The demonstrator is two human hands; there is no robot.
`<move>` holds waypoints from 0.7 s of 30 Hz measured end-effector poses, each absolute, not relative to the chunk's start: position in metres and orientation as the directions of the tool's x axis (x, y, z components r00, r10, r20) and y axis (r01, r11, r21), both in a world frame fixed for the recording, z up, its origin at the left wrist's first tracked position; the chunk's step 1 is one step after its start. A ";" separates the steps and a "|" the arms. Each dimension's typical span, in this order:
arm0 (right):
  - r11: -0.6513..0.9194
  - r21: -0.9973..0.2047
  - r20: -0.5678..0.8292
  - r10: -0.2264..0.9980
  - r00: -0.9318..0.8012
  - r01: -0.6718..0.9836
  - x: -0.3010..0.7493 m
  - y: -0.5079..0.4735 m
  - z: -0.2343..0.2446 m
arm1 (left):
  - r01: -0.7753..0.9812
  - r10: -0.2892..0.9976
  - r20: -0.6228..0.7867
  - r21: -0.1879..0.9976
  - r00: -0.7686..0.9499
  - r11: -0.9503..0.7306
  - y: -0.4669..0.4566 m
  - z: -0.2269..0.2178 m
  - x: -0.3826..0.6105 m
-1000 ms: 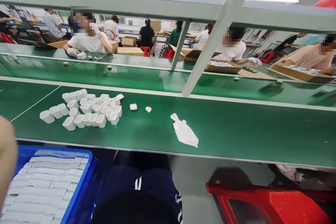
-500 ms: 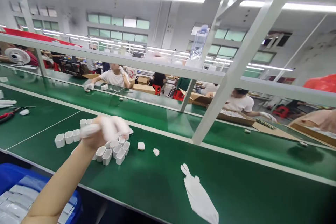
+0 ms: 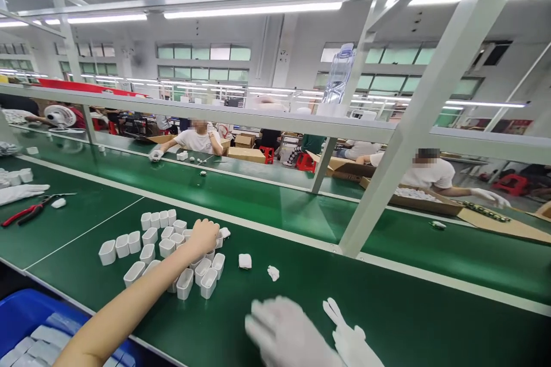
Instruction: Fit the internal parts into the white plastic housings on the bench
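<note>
Green bench (image 3: 230, 324); hands (image 3: 205, 237) (image 3: 289, 330) near cups (image 3: 209, 284); banner mark (image 3: 107, 91) illegible

"Left hand (image 3: 204, 239)?"
"Fingertips hidden, can't tell what they touch. Forearm (image 3: 133, 301) covers some white cups (image 3: 167, 248)."
"Gloved right hand (image 3: 289, 328)?"
"Blurred, cut off at bottom. Loose glove (image 3: 353, 347) beside it, cropped too."
"Blue bin (image 3: 26, 311), counter's (image 3: 224, 335) near edge?"
"Cut off left and bottom."
"Piece (image 3: 438, 225) past the counter's far edge?"
"Too small to tell."

The table (image 3: 408, 309) is green, cups (image 3: 167, 248) white, the blurred glove (image 3: 286, 330) apparently white.
</note>
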State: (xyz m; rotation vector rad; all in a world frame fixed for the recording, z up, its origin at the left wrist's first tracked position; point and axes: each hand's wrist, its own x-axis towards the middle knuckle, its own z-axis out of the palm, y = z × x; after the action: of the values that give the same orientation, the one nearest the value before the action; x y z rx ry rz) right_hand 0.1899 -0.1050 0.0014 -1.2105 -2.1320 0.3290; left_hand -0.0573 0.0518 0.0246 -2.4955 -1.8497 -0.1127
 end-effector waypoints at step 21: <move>0.314 -0.758 0.394 0.919 0.018 0.572 0.227 -0.042 -0.023 | 0.781 0.846 0.306 0.338 0.437 -0.525 -0.011 0.017 0.031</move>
State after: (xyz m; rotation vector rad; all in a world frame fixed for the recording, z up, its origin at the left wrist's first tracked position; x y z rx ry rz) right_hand 0.2274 -0.0417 -0.0226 -1.3669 -1.6657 0.4758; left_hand 0.0306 -0.0107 0.0174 -2.7835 -1.5879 -0.7337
